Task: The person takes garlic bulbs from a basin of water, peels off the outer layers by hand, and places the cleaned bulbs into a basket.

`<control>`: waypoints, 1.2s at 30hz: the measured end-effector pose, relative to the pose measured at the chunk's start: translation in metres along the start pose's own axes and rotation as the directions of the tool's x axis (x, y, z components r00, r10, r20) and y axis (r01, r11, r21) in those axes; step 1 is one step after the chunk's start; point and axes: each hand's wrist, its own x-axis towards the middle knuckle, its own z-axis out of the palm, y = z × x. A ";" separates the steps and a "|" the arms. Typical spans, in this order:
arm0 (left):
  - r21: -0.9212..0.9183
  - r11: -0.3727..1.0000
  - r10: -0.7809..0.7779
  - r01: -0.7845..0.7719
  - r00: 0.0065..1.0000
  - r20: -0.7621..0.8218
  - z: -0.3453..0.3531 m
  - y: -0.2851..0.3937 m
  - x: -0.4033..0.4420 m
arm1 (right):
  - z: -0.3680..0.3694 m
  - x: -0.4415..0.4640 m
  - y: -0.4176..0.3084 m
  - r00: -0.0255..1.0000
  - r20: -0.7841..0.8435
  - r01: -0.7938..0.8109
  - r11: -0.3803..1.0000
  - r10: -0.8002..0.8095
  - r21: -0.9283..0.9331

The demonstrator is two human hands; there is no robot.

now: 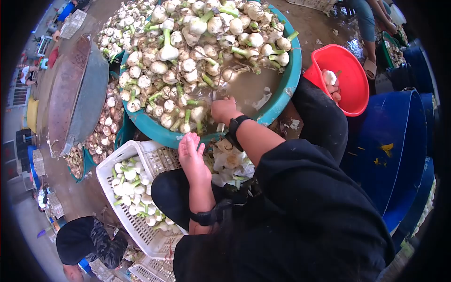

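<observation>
Raw garlic bulbs with green stem stubs (190, 66) heap up in a round teal tub (294, 70) of muddy water. My right hand (224, 110) reaches over the tub's near rim, down at the water beside the bulbs. Its fingers are curled closed; a small pale piece shows by them, but I cannot make out what they hold. My left hand (191, 152) is just outside the near rim, palm turned up, fingers loosely apart with nothing in them. Below the rim, between my knees, lie pale garlic peelings (230, 162).
A white plastic crate (105, 176) of cleaner garlic stands at my left. At my right are a red basin (354, 70) with a few bulbs and large blue tubs (371, 141). A metal barrow (80, 94) stands farther left. Other people sit nearby, one at lower left (77, 239).
</observation>
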 end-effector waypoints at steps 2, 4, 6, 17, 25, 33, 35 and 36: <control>0.074 0.996 -0.043 0.046 0.998 -0.041 -0.002 -0.006 0.003 | 0.012 -0.005 -0.008 0.996 0.087 0.041 0.982 -0.026 -0.183; 0.006 0.983 -0.184 0.184 0.983 -0.027 0.005 -0.002 0.001 | 0.014 -0.033 -0.023 0.999 0.034 0.017 0.887 -0.037 0.462; -0.081 0.967 -0.239 0.240 0.971 0.020 0.012 -0.002 -0.002 | 0.007 -0.076 -0.041 0.982 -0.191 0.166 0.501 -0.002 0.850; 0.117 0.991 -0.061 0.060 0.998 0.003 0.001 0.003 -0.004 | -0.009 -0.144 -0.037 0.757 -0.095 0.591 0.739 -0.647 -0.324; -0.059 0.994 -0.068 0.092 0.943 0.325 -0.007 -0.001 0.002 | -0.011 -0.134 -0.020 0.938 0.346 -0.331 0.328 0.011 0.885; 0.446 0.895 -0.215 -0.008 0.869 0.445 -0.007 0.020 -0.007 | -0.001 -0.136 -0.005 0.950 -0.248 0.287 0.842 -0.190 0.456; 0.441 0.890 -0.136 -0.119 0.852 0.506 -0.009 0.015 -0.012 | -0.004 -0.128 0.003 0.997 -0.050 0.075 0.788 -0.056 0.611; 0.378 0.911 -0.061 -0.168 0.849 0.525 -0.007 0.020 -0.019 | -0.004 -0.125 0.004 0.984 0.173 -0.127 0.540 -0.035 0.832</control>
